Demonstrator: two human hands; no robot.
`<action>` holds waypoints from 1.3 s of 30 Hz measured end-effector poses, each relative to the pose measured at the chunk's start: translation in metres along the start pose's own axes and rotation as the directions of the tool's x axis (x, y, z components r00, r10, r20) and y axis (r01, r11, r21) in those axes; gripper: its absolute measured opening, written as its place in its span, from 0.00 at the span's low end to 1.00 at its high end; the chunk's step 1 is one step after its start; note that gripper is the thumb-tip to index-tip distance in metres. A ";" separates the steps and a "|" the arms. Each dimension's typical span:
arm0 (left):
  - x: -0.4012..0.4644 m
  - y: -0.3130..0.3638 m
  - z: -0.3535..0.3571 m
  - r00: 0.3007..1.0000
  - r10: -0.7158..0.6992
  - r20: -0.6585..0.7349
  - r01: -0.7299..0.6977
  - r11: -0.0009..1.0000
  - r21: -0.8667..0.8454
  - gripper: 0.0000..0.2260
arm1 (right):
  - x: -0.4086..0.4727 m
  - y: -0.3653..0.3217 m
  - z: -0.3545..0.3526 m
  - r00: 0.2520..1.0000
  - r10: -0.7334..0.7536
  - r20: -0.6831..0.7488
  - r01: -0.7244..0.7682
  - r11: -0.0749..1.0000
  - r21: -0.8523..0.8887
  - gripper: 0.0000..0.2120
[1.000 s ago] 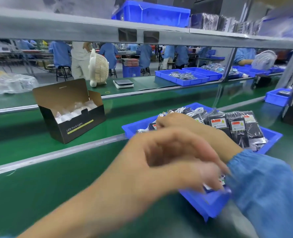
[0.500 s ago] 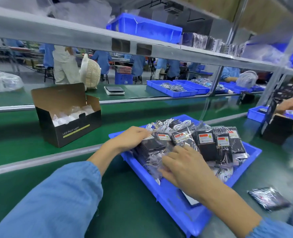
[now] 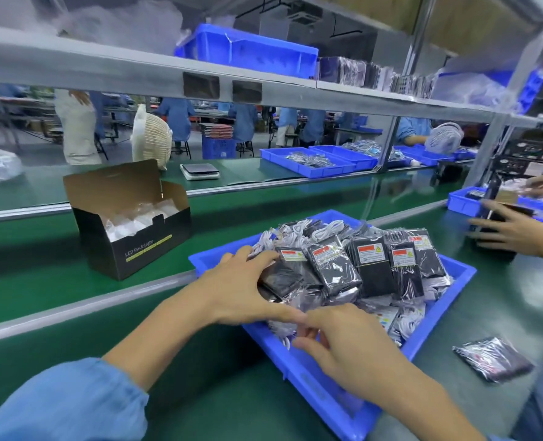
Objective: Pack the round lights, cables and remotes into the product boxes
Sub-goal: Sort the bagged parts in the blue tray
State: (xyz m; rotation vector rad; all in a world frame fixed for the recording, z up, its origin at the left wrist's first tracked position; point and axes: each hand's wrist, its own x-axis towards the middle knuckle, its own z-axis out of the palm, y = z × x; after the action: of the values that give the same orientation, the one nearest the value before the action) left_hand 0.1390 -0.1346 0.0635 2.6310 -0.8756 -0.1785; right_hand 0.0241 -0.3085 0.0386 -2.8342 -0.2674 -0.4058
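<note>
A blue tray (image 3: 442, 308) in front of me is heaped with black bagged remotes (image 3: 372, 265) and bagged white cables (image 3: 299, 230). My left hand (image 3: 241, 291) spans a stack of remote bags at the tray's left end, fingers on top and thumb along the near side. My right hand (image 3: 343, 342) is at the tray's near-left corner, its fingers curled onto a bag of white cable (image 3: 283, 334). An open black product box (image 3: 143, 249) stands on the belt to the left, with white bagged round lights (image 3: 136, 219) inside.
One loose bagged remote (image 3: 492, 358) lies on the green table at the right. Another person's hands (image 3: 512, 232) hold a black box at the far right. A fan (image 3: 152, 138), a scale (image 3: 200, 170) and more blue trays (image 3: 311, 165) stand behind the belt.
My left hand has spread wider over the remote stack. My right hand has slid down and left to the tray's near corner, close to my left thumb.
</note>
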 end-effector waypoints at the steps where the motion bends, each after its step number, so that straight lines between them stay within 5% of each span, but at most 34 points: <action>1: 0.000 -0.001 -0.001 1.000 0.011 0.008 -0.011 1.000 -0.010 0.52 | -0.003 -0.002 -0.003 1.000 -0.001 0.015 0.000 0.998 0.056 0.08; 4: 0.002 -0.002 0.006 0.996 0.058 -0.061 -0.055 0.998 0.042 0.44 | -0.014 0.000 -0.012 1.000 -0.015 0.012 0.011 0.964 0.267 0.08; 11: 0.016 -0.001 0.016 0.995 0.078 -0.061 -0.073 0.994 0.087 0.52 | -0.020 -0.007 -0.010 0.982 -0.184 -0.046 0.189 0.968 0.162 0.06; 14: 0.022 -0.008 0.014 0.991 0.112 -0.070 -0.111 0.994 0.007 0.46 | -0.024 0.004 -0.013 0.988 -0.153 0.024 0.151 0.987 0.051 0.07; 19: 0.023 -0.023 0.005 0.987 0.125 -0.105 -0.137 0.983 -0.120 0.44 | -0.050 0.029 -0.027 0.997 0.010 0.072 -0.018 0.993 0.117 0.07; 23: 0.018 -0.022 -0.003 0.992 0.127 0.028 -0.122 0.984 -0.131 0.47 | -0.041 0.029 -0.033 0.994 0.024 0.105 -0.042 0.986 0.164 0.09; 27: 0.012 -0.012 -0.010 0.992 0.064 0.104 -0.058 0.996 -0.065 0.52 | 0.029 0.022 -0.045 0.985 -0.137 -0.104 0.135 0.990 -0.032 0.11; 31: 0.015 0.000 0.000 0.998 0.026 -0.052 -0.024 0.999 0.039 0.31 | 0.093 0.017 -0.043 0.964 -0.143 0.224 0.204 0.940 -0.275 0.30; 35: 0.020 0.014 -0.011 0.992 0.122 -0.042 -0.126 0.984 -0.128 0.29 | 0.105 0.018 -0.043 0.958 -0.113 0.265 0.167 0.967 -0.191 0.25; 39: 0.046 0.024 -0.030 0.997 0.073 0.018 -0.064 0.953 -0.296 0.23 | 0.096 0.011 -0.035 0.959 -0.130 0.253 0.212 0.919 -0.331 0.16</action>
State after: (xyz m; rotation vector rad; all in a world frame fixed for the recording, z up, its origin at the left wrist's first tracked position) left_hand 0.1690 -0.1710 0.1001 2.3231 -0.8738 -0.3050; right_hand 0.1088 -0.3149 0.0972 -3.2313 -0.5447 -0.1750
